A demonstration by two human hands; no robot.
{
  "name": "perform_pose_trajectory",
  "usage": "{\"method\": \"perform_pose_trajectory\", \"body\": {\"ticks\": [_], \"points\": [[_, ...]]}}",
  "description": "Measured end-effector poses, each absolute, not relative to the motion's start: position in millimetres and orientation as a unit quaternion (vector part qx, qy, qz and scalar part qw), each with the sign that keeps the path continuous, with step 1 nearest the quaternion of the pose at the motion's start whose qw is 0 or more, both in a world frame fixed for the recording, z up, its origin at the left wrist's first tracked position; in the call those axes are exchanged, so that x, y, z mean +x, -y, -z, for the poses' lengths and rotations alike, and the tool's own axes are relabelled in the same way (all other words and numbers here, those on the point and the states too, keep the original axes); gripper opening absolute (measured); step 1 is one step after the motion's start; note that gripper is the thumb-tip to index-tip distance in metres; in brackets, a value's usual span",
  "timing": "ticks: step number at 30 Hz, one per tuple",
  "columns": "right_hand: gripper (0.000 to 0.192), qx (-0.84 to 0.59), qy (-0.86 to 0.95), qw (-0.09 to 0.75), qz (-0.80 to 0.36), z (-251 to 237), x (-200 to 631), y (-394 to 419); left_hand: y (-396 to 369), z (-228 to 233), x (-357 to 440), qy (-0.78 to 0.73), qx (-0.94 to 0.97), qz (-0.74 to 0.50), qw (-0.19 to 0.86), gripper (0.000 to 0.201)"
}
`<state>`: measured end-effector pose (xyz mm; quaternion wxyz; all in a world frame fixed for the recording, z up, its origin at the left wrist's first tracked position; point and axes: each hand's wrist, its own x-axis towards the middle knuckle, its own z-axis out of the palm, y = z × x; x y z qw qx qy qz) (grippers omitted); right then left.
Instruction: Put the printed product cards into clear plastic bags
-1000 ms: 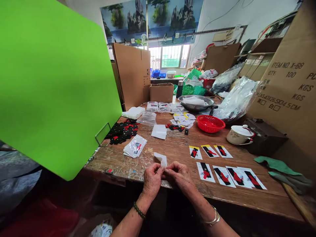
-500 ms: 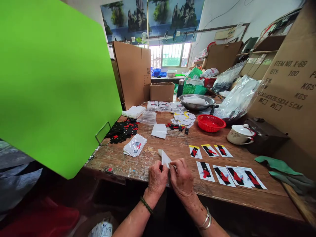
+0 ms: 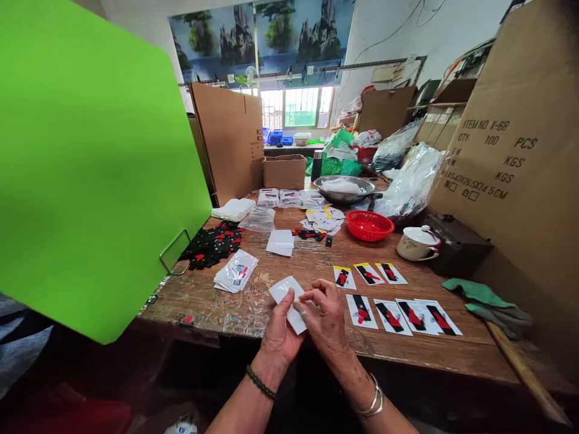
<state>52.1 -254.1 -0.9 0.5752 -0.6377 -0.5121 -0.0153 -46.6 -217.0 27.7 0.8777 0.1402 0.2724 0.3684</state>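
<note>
Near the middle of the front edge of the counter, all scratched brown boards, a flat, faintly glossy white packet tilts between the two hands. The left hand is half closed, palm up, its thumb pressing the packet down; the right hand has its fingers bent, tips gathered at the packet's right side. Toward the left edge lie a flat heap of black and red pieces and a loose stack of shiny sleeved cards; toward the right front corner, white cards bearing black and red shapes lie in two rows. The left fingers are mostly hidden beneath the packet, I can't tell whether the right fingertips actually pinch it, and a smooth green panel blocks my view at the far left
</note>
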Motion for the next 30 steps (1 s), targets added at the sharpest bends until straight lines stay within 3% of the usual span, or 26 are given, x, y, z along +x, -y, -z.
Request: {"method": "perform_pose_trajectory", "body": {"ticks": [5,10,13,19,30], "points": [[0.018,-0.655,0.501,0.565,0.029,7.7,47.1,259.9,209.1,-26.9,-26.4,-0.297,0.088,-0.357,0.882,0.01],[0.04,-0.655,0.603,0.45,-0.072,-0.8,93.0,268.4,202.8,-21.7,-15.7,-0.35,0.115,-0.395,0.842,0.011],[0.029,-0.693,0.597,0.384,-0.123,-15.6,148.8,260.8,197.5,-23.7,-5.9,-0.363,0.142,-0.38,0.839,0.008],[0.019,-0.807,0.572,0.12,-0.085,-38.2,231.2,213.7,195.1,-27.5,36.1,-0.364,0.169,-0.295,0.867,0.012],[0.011,-0.809,0.561,0.041,-0.17,-33.6,255.1,175.7,177.3,-16.2,84.2,-0.386,0.195,-0.271,0.86,0.013]]}}
